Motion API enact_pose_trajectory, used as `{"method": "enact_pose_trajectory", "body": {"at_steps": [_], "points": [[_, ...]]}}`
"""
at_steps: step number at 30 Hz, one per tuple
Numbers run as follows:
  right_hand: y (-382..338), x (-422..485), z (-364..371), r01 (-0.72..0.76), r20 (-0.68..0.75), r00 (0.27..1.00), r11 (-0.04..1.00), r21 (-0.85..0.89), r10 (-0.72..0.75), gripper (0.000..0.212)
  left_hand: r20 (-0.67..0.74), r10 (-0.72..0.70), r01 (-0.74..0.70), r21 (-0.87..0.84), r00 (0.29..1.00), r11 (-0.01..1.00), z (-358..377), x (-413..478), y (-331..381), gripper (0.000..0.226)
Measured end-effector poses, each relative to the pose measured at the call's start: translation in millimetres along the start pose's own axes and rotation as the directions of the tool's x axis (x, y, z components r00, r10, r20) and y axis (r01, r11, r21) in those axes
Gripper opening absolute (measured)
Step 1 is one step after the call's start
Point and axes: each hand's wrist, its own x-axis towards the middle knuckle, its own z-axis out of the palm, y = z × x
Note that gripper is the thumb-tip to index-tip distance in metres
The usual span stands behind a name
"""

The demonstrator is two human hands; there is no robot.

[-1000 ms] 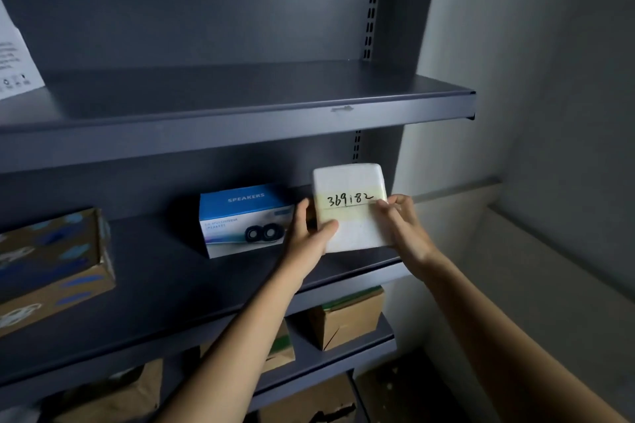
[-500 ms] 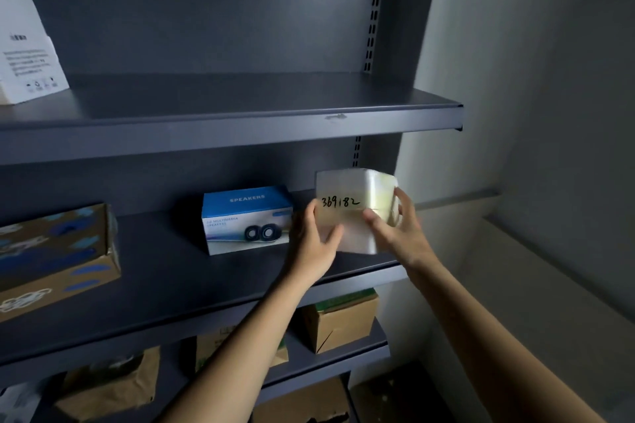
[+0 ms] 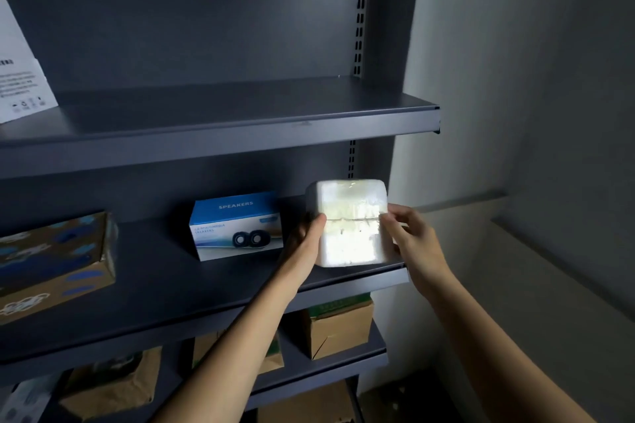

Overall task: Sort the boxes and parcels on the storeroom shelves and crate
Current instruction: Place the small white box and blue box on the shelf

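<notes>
Seemingly left hand, right hand grip white parcel.

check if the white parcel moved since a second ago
Yes. The white parcel has turned: its handwritten number no longer faces the camera. Against the speakers box it stays just right of it, sitting slightly lower.

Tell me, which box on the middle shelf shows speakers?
The blue-and-white box, printed SPEAKERS with two speakers pictured. The brown box left of it and the white parcel right of it show none.
</notes>
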Motion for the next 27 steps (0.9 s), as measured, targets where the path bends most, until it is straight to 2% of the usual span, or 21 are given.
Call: {"method": "enact_pose_trajectory", "body": {"at_steps": [1,3,6,8,10,12,13,15,17,19,21,23,24,27], "points": [[-1,1,-1,-0.016,0.015,1.0,1.0,0.019,0.015,0.022,-0.004,-0.016,0.016,-0.01,1.0,1.0,-1,2,-2,0.081],[-2,2,-1,-0.051,0.052,0.997,0.998,0.027,0.049,0.03,-0.019,-0.032,0.031,-0.045,0.999,0.999,-4,3,-1,0.066],[3,5,-4,-0.122,0.197,0.973,0.992,0.009,0.118,0.064,-0.019,-0.027,0.025,-0.119,0.999,0.993,-6,7,-3,0.039],[8,8,-6,-0.169,0.308,0.94,0.985,0.034,0.151,0.082,0.021,0.001,0.002,-0.146,1.0,0.989,-7,5,-1,0.037],[12,10,-7,-0.186,0.359,0.919,0.982,0.036,0.161,0.089,0.042,0.002,0.004,-0.149,0.999,0.989,-7,4,0,0.039],[14,11,-6,-0.159,0.342,0.928,0.987,0.002,0.148,0.092,-0.031,-0.003,0.001,-0.049,1.0,0.999,-7,8,-3,0.052],[14,11,-4,-0.139,0.307,0.942,0.99,-0.017,0.137,0.093,-0.091,0.056,-0.052,0.04,0.994,0.998,-8,11,-6,0.051],[13,10,0,-0.112,0.218,0.969,0.993,-0.047,0.12,0.095,-0.184,0.264,-0.222,0.221,0.947,0.95,-10,17,-10,0.034],[9,9,7,-0.058,0.152,0.986,0.995,-0.082,0.07,0.087,-0.218,0.383,-0.295,0.35,0.898,0.889,-10,13,-6,0.032],[5,9,13,0.027,0.12,0.993,0.986,-0.166,-0.007,0.079,-0.185,0.415,-0.313,0.412,0.891,0.856,-7,12,-6,0.038],[7,10,13,0.054,0.107,0.994,0.974,-0.22,-0.031,0.09,-0.122,0.324,-0.251,0.405,0.938,0.879,-4,13,-9,0.055],[3,10,12,0.063,0.079,0.996,0.977,-0.202,-0.048,0.093,-0.048,0.22,-0.195,0.306,0.974,0.932,-5,11,-10,0.071],[-1,9,11,0.07,0.057,0.997,0.978,-0.197,-0.06,0.085,-0.025,0.186,-0.175,0.233,0.982,0.957,-6,11,-9,0.072],[-6,6,12,0.103,0.031,0.995,0.973,-0.208,-0.099,0.046,0.006,0.159,-0.158,0.142,0.987,0.977,-6,11,-10,0.049]]}}
